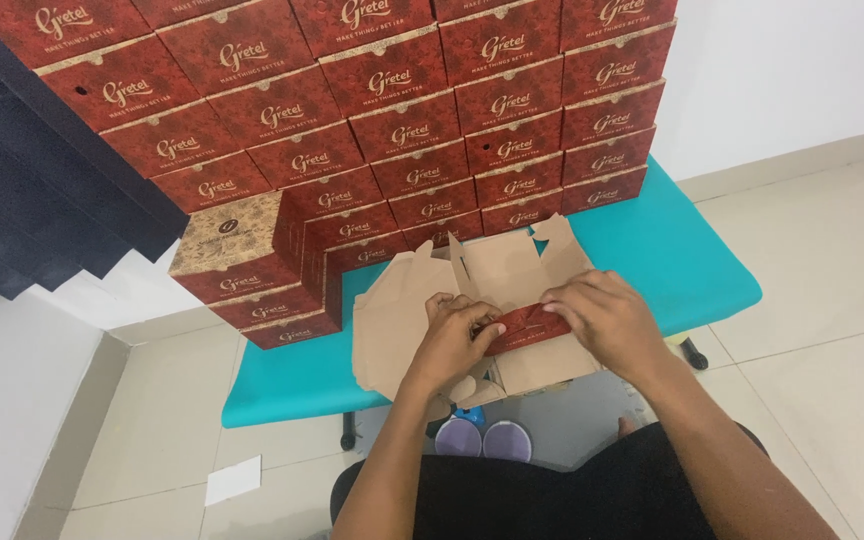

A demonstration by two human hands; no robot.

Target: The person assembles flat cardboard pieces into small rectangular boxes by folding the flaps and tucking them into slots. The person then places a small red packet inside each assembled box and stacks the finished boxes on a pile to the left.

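A flat cardboard box blank, brown inside and dark red with gold print outside, lies on the teal padded bench. One red flap is folded up along the near side. My left hand pinches the left end of that flap. My right hand presses on its right end. More brown blanks lie under it, to the left.
A tall wall of assembled red boxes fills the back of the bench. A shorter stack stands at the left. A dark foam panel hangs at the far left. White paper lies on the tiled floor.
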